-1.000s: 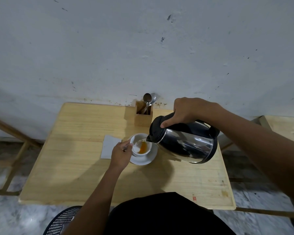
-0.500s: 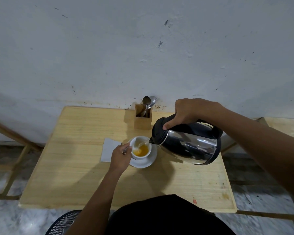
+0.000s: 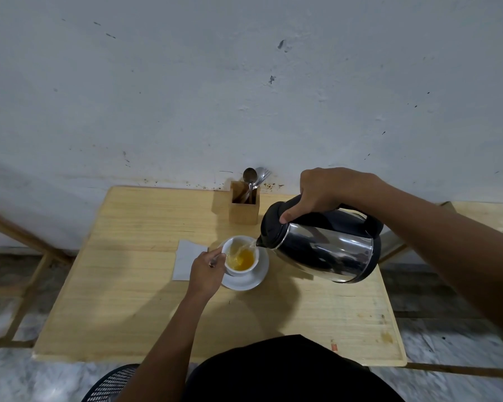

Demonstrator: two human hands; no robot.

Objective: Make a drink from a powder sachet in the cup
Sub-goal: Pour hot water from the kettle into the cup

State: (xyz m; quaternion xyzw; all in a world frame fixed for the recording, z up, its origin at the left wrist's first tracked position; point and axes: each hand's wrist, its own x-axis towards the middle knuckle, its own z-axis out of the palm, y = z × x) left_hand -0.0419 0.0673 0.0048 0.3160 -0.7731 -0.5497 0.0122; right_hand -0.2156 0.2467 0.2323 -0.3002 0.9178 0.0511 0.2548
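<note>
A white cup (image 3: 235, 269) stands on a white saucer (image 3: 257, 278) in the middle of the wooden table (image 3: 128, 300). Orange-yellow liquid fills its lower part. My right hand (image 3: 328, 188) grips the black handle of a steel kettle (image 3: 328, 250), thumb on the lid, and the kettle tilts left with its spout over the cup's rim. A thin stream of water runs into the cup. My left hand (image 3: 205, 272) rests against the cup's left side and holds a thin metal spoon (image 3: 215, 260) whose end dips into the cup.
A white paper napkin (image 3: 185, 258) lies left of the saucer, partly under my left hand. A wooden holder (image 3: 243, 208) with spoons stands at the back edge by the white wall. A second table edge (image 3: 488, 211) shows at the right.
The liquid in the cup has risen and turned lighter orange as water keeps pouring. Kettle and both hands hold nearly the same pose.
</note>
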